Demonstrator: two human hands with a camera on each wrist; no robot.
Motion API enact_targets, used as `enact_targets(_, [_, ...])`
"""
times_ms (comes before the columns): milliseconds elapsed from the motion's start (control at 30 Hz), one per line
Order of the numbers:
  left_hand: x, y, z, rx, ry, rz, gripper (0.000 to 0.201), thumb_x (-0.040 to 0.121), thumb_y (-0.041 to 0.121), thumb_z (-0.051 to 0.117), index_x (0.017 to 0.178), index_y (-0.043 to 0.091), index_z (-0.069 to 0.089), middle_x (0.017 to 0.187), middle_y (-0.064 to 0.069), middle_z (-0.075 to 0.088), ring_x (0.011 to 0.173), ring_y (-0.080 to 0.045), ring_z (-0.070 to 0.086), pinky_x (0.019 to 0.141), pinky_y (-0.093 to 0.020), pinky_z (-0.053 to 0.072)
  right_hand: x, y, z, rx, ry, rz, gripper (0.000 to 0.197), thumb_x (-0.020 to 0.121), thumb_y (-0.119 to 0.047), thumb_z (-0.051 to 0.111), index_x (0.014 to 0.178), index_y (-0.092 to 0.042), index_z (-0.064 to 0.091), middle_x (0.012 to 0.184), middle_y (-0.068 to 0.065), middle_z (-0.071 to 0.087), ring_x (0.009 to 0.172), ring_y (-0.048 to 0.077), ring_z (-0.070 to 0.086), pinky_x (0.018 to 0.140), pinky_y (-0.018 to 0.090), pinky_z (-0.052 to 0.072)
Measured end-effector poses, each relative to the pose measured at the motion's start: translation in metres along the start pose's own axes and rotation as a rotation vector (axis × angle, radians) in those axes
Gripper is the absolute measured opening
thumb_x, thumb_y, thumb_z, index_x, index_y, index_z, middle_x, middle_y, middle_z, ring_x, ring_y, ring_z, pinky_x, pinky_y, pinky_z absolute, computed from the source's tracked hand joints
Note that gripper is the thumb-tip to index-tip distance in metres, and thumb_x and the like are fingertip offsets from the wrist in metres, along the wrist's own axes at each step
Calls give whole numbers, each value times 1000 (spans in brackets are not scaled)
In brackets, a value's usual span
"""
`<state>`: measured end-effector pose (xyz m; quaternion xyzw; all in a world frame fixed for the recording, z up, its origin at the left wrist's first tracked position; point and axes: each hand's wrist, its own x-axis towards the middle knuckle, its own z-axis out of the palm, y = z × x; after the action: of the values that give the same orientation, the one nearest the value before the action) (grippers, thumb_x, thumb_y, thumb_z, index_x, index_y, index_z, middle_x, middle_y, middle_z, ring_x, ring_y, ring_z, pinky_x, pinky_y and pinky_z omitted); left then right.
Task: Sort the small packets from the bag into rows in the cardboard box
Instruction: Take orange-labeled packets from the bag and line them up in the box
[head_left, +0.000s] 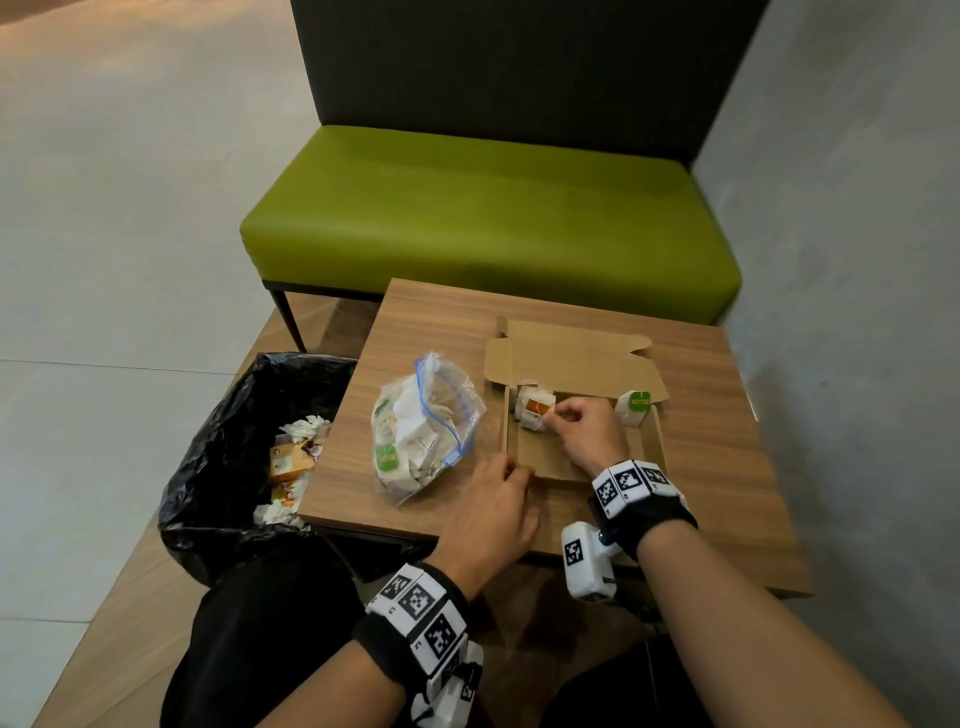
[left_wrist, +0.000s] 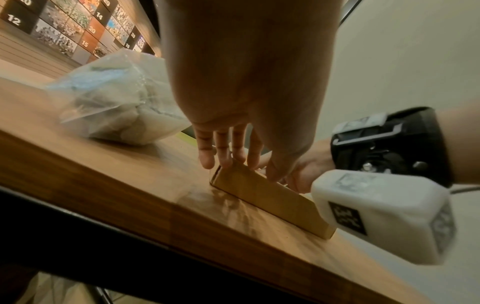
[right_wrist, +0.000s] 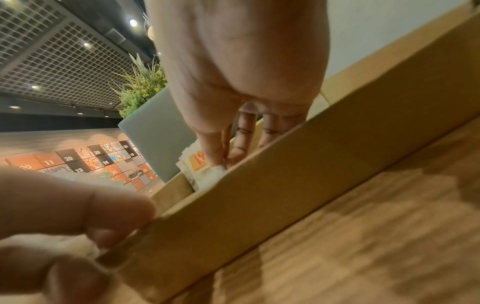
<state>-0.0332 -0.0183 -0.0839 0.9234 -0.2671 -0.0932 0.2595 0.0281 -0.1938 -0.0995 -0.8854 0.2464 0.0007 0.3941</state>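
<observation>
An open cardboard box (head_left: 540, 454) lies on the wooden table (head_left: 717, 467), its lid flap folded back. My right hand (head_left: 558, 415) reaches into the box's far-left corner and pinches an orange-labelled packet (head_left: 536, 406) that leans against other white packets there. The right wrist view shows thumb and forefinger on this orange packet (right_wrist: 197, 163) behind the box wall (right_wrist: 285, 185). A green-labelled packet (head_left: 635, 408) stands in the far-right corner. My left hand (head_left: 511, 470) holds the box's near-left corner (left_wrist: 265, 197). The clear zip bag (head_left: 415, 436) of packets lies left of the box.
A bin with a black liner (head_left: 234, 441), holding crumpled paper and wrappers, stands against the table's left edge. A green bench (head_left: 488, 218) sits beyond the table. A grey wall (head_left: 857, 260) runs along the right side.
</observation>
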Motion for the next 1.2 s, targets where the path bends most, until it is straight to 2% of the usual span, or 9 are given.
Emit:
enact_targets(167, [-1, -3, 1, 3, 2, 30, 48, 94, 30, 54, 140, 16, 47, 130, -1, 44, 122, -18, 41, 101, -29, 41, 3, -4, 12, 38, 56, 84, 15, 80, -41, 78, 79, -26, 77, 79, -7, 75, 80, 18, 69, 77, 37, 58])
enact_targets(233, [-2, -4, 1, -6, 6, 37, 48, 94, 30, 54, 140, 17, 47, 130, 0, 44, 121, -17, 41, 101, -28, 41, 3, -7, 16, 138, 58, 131, 16, 77, -38, 81, 73, -25, 74, 72, -5, 74, 72, 19, 70, 71, 41, 61])
enact_targets(367, [-2, -5, 1, -23, 10, 42, 48, 95, 31, 54, 140, 17, 47, 130, 0, 44, 121, -15, 41, 102, -28, 40, -2, -5, 15, 250, 53, 191, 12, 81, -23, 80, 83, -16, 70, 70, 7, 74, 60, 18, 68, 58, 36, 60])
enact_targets(533, [-3, -6, 1, -38, 21, 60, 49, 94, 31, 56, 140, 17, 47, 130, 0, 43, 123, -15, 41, 104, -27, 39, -6, 5, 16, 118, 44, 148, 18, 75, -36, 82, 77, -30, 65, 82, -3, 74, 77, 20, 72, 72, 47, 62])
enact_targets(633, [-3, -7, 2, -44, 20, 63, 49, 94, 30, 56, 140, 17, 48, 129, 0, 44, 123, -15, 41, 105, -27, 40, -9, -2, 14, 38, 32, 109, 23, 81, -38, 77, 100, -26, 76, 95, -5, 76, 91, 21, 70, 84, 44, 58])
enact_targets(833, [-1, -7, 1, -39, 15, 56, 49, 94, 30, 55, 141, 18, 47, 131, 1, 44, 123, -14, 42, 104, -26, 38, -8, -12, 15, -27, 36, 51, 26, 85, -33, 74, 109, -25, 75, 99, -7, 76, 96, 17, 69, 84, 34, 54])
enact_targets(1000, [-2, -7, 0, -47, 2, 54, 48, 94, 30, 55, 140, 18, 48, 130, 1, 44, 121, -15, 45, 102, -26, 40, -8, -9, 14, -55, -35, 53, 23, 87, -32, 71, 109, -25, 75, 92, -7, 74, 93, 18, 68, 84, 38, 56])
enact_targets(1100, [-4, -3, -9, -63, 30, 67, 44, 95, 31, 54, 138, 21, 51, 126, 5, 45, 109, -12, 54, 93, -26, 48, -9, -7, 11, 25, 20, 108, 27, 85, -30, 73, 111, -22, 74, 96, -6, 73, 97, 18, 68, 89, 39, 55])
enact_targets(1200, [-5, 4, -32, -26, 229, 99, 28, 93, 27, 58, 119, 21, 65, 108, 7, 53, 90, -9, 56, 79, -29, 53, -15, -9, 5, 72, 125, 119, 23, 87, -29, 69, 109, -22, 73, 92, -8, 70, 98, 19, 67, 87, 37, 55])
